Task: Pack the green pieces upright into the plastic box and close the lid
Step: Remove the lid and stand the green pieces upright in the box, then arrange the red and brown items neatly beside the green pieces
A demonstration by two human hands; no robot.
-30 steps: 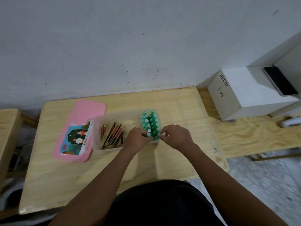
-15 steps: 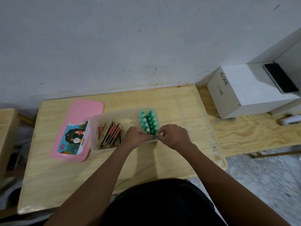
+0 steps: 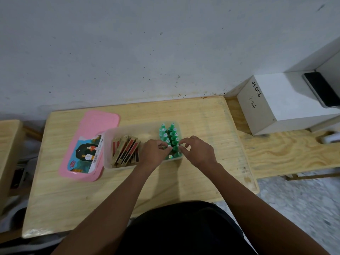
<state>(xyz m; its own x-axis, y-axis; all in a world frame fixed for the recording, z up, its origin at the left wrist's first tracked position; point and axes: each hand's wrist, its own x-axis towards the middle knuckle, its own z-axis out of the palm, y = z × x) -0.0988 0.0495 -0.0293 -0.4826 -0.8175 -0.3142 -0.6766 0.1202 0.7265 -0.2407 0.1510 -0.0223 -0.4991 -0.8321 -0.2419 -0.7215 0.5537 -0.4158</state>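
Observation:
A clear plastic box sits on the wooden table. Several green pieces stand upright in two rows at its right end. My left hand reaches over the box's near edge and pinches the top of one green piece in the near rows. My right hand comes in from the right, its fingertips curled on the top of a neighbouring green piece. The pink lid, with a picture label, lies flat on the table left of the box.
Several brown and red flat pieces lean in the box's left half. A white box marked JS006 with a dark phone on it stands at the right. The wall runs behind the table.
Both hands stay at the near green pieces, with small finger movements. The view has shifted slightly.

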